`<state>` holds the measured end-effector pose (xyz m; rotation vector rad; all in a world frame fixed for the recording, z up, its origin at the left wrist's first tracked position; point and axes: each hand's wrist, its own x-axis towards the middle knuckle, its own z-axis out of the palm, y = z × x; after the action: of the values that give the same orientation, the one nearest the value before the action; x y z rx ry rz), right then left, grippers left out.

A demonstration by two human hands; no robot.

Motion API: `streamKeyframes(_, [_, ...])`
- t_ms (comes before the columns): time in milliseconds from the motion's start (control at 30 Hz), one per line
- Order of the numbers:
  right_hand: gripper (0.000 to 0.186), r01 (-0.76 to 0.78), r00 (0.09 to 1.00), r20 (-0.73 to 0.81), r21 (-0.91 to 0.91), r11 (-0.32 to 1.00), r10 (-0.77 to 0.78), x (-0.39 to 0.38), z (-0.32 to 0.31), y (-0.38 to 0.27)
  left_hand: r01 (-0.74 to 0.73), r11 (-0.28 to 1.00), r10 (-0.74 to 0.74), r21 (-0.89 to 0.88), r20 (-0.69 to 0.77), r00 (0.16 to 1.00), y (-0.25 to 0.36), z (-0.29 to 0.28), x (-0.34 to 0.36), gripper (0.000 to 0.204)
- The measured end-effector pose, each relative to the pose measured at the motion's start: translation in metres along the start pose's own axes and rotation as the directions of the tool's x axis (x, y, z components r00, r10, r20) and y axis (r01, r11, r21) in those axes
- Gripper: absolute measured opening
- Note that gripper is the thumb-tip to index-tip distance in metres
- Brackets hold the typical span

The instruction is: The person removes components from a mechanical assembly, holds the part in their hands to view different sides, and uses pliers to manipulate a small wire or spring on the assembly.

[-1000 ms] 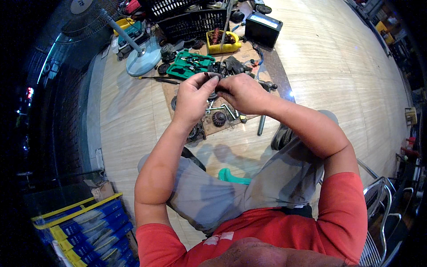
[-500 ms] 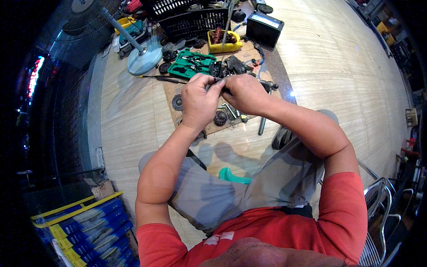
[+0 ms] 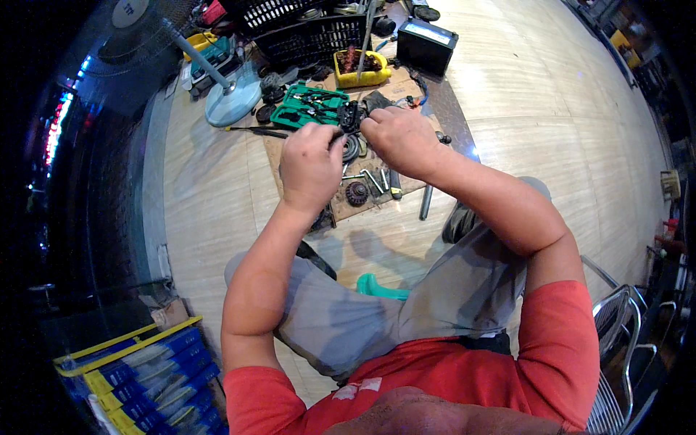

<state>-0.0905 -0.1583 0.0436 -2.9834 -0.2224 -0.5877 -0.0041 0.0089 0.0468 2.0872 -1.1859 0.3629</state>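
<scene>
My left hand is raised over the cardboard, fingers curled round a small dark piece too unclear to name. My right hand is a little apart from it, higher and to the right, fingers bent and closed; anything in them is hidden. Between and beyond them lie a grey ring-shaped part, a black mechanical assembly and an open green tool case. Nearer me are L-shaped wrenches, a dark toothed gear, a yellow-and-black handled tool and a metal bar.
A standing fan stands at the back left, black crates, a yellow container and a black battery behind. Blue-and-yellow stacked boxes are lower left, a metal chair right, a green plastic object between my legs.
My hands, together half a second ago, have separated: the left shifted left, the right rose slightly toward the back, showing more of the ring-shaped part between them.
</scene>
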Motion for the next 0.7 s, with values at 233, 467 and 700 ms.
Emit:
streamKeyframes(233, [0.02,-0.051,0.981,-0.176,0.141,0.989,0.076,0.002,0.012,0.002,0.033,0.991,-0.046,0.132,0.099,0.994,0.003,0.005,-0.008,0.014])
streamKeyframes(467, [0.045,-0.329,0.916,0.151,0.812,0.482,0.371,0.007,0.004,0.006,0.061,0.993,-0.057,0.098,-0.038,0.998,0.001,0.006,-0.001,0.015])
streamKeyframes(700, [0.028,-0.49,0.823,0.4,0.859,0.148,0.403,0.009,-0.004,0.005,-0.001,0.997,0.006,0.077,-0.061,0.998,0.003,0.007,-0.001,0.014])
